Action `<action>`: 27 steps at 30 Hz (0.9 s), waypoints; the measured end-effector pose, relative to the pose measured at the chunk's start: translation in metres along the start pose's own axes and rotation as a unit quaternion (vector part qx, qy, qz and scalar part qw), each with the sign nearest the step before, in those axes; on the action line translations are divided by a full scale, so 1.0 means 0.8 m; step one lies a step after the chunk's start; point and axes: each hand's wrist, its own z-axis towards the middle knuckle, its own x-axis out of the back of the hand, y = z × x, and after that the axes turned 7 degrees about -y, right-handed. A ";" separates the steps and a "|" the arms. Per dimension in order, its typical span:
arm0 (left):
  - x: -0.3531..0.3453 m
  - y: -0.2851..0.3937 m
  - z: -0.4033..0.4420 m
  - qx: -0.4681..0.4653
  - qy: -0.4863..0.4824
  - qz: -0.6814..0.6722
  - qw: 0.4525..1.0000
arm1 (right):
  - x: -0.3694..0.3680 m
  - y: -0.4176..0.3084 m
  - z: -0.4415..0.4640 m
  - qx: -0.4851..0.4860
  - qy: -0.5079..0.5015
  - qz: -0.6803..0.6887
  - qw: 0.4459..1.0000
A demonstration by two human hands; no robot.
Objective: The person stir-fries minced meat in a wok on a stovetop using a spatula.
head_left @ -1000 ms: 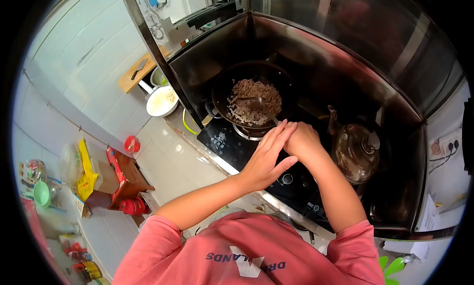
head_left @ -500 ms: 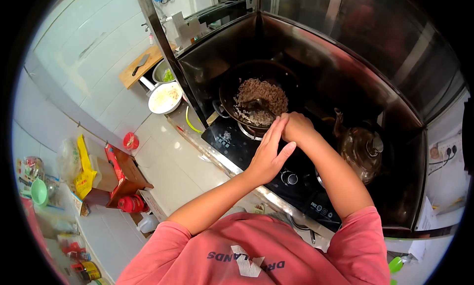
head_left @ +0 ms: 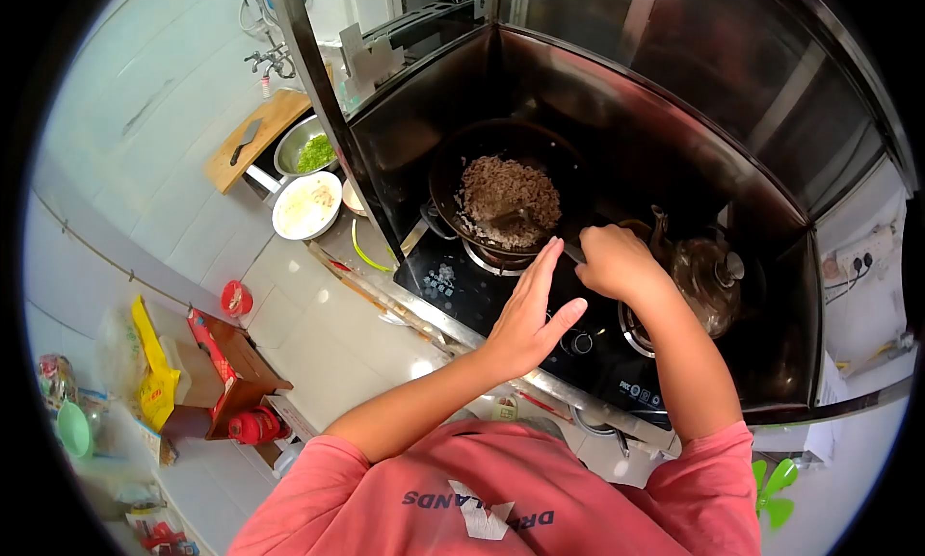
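A dark wok (head_left: 445,175) on the left burner holds browned, crumbly food (head_left: 511,192). A spatula (head_left: 515,219) rests its blade in the food, and its handle runs toward my right hand (head_left: 614,262), which is closed around the handle's end. My left hand (head_left: 530,315) is raised over the near side of the stove, palm turned to the right, fingers stretched out and nothing in it. The two hands are apart. Beside my right hand, a metal kettle (head_left: 701,284) sits over the right burner.
A white pan (head_left: 306,206), a bowl of chopped greens (head_left: 315,154) and a cutting board (head_left: 275,118) with a knife (head_left: 247,141) are at the left. Black stove knobs (head_left: 578,342) line the front. A dark splash guard (head_left: 665,127) surrounds the stove.
My right hand has moved right, away from my left hand, which it was touching or nearly touching. The spatula's blade has shifted lower right in the food. The view has turned slightly.
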 end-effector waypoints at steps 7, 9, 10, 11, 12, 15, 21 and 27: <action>0.005 -0.002 -0.007 -0.011 0.001 0.016 1.000 | -0.036 0.003 0.041 0.006 0.041 0.062 0.997; 0.002 -0.003 -0.008 0.004 0.006 0.008 1.000 | 0.004 0.007 0.019 -0.039 -0.056 0.157 0.985; -0.003 -0.001 -0.005 0.010 0.005 -0.002 1.000 | 0.012 0.020 0.020 -0.047 -0.057 0.174 0.982; -0.008 0.001 -0.002 0.016 0.005 -0.011 1.000 | 0.021 0.035 0.022 -0.053 -0.058 0.189 0.979; -0.016 0.004 0.001 0.006 0.004 -0.001 1.000 | 0.029 0.046 0.025 -0.066 -0.058 0.196 0.977; -0.042 0.015 0.013 -0.014 0.011 0.022 1.000 | 0.055 0.070 0.041 -0.079 -0.068 0.214 0.971; -0.076 0.019 0.027 0.010 0.039 0.029 0.999 | 0.061 0.101 0.091 -0.130 -0.147 0.226 0.954; -0.067 0.019 0.047 -0.001 0.060 0.055 0.997 | -0.017 0.092 0.152 0.121 -0.084 0.294 0.944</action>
